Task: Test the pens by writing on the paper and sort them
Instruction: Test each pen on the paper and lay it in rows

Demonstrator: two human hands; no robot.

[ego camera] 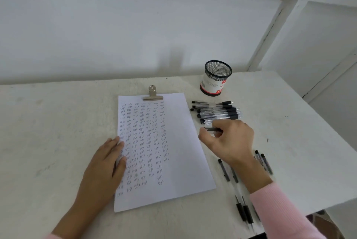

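1. Grip state. The right grip (231,140) is curled, with thumb and fingertips pinching one pen (212,129). The pen lies roughly level, at the near edge of the pen pile (218,112) and just right of the paper (179,132). Motion blur prevents confirming whether the pen is clear of the worktop (58,123).

2. Support. The left grip (108,159) is released and flat, fingers straight, pressing the left edge of the paper to steady it.

3. Step in hand. Judged as pick-up of the next untested pen from the pile. Writing has not begun on this pen.

4. Next move. Turn the pen tip-down into a writing hold and carry it left to a blank area. The right-hand part of the paper is unmarked, while rows of small marks fill the left and middle.

5. Surroundings. A second pen group (224,170) lies near the right forearm, apart from the pile. A mesh cup (216,78) stands beyond the pile. A clip (152,93) holds the paper's top edge.
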